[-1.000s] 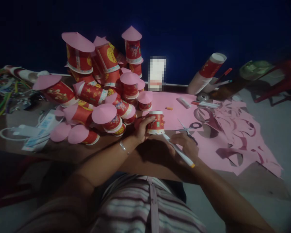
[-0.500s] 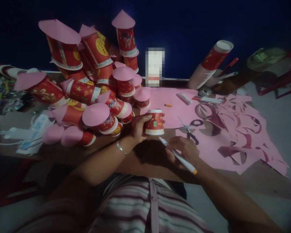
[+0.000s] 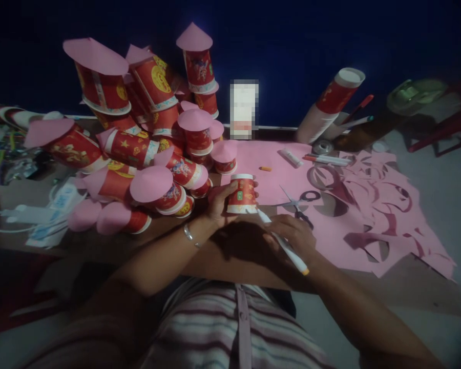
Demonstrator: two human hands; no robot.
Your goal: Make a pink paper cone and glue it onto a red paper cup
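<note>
A red paper cup (image 3: 241,193), upside down with its white rim toward me, is wrapped by the fingers of my left hand (image 3: 219,204). Between the fingers of my right hand (image 3: 292,237) is a white marker (image 3: 280,241) with an orange end. Its tip lies close to the cup's lower right rim; whether it touches I cannot tell. The orange marker cap (image 3: 265,168) lies apart on the pink paper (image 3: 253,154). Scissors (image 3: 297,205) with black handles rest half open to the right of the cup.
Red cups with pink paper cones (image 3: 151,183) crowd the left side, some stacked. Pink paper scraps (image 3: 388,205) cover the right. A stack of cups (image 3: 332,105) leans at the back near a glue stick (image 3: 291,157) and pens (image 3: 326,159). A power strip (image 3: 56,212) lies at far left.
The cup has turned slightly in my left hand and a small dark mark shows near its rim. The marker tip has moved up and right, closer to the rim.
</note>
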